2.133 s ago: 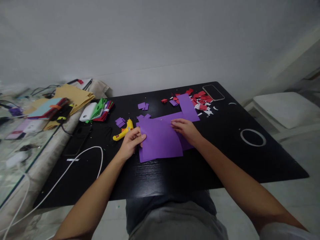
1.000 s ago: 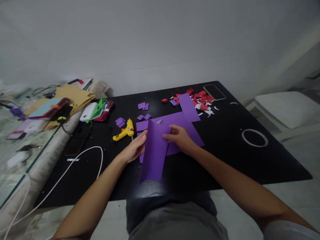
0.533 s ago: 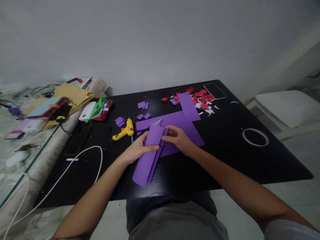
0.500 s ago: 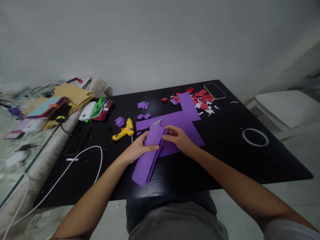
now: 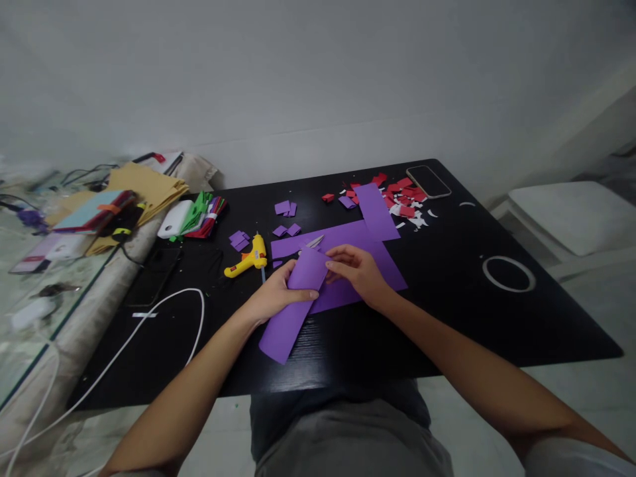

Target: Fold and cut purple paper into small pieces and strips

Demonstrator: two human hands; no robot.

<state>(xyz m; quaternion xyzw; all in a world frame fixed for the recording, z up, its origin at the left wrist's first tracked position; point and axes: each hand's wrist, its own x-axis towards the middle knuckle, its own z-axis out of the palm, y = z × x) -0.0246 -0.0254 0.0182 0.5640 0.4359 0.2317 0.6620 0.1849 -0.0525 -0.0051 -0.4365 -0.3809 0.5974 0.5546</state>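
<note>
So I've got this curled purple paper sheet [image 5: 285,324] up off the near edge of the black table [image 5: 447,265], tilted, right between my hands. My left hand [image 5: 281,295] is clamped on it, thumb flat across the face and fingers behind. My right hand [image 5: 358,271] has its thumb and forefinger at the far corner, nearly together — can't tell if they're really pinching it or only touching.

Tip from me: keep the left thumb light so it doesn't dent the bend, and square up the edges at the corner before pressing anything flat. The underside is hidden from up here, so I'd check the layers by feel.

What's in the way? Mostly the scissors [image 5: 313,243], blades poking out just past the paper, on the bigger purple sheet [image 5: 382,265]. The yellow glue gun [image 5: 251,257] sits near my left knuckles. Red and white scraps [image 5: 407,199] and a phone [image 5: 428,181] are farther off — no bother there.
</note>
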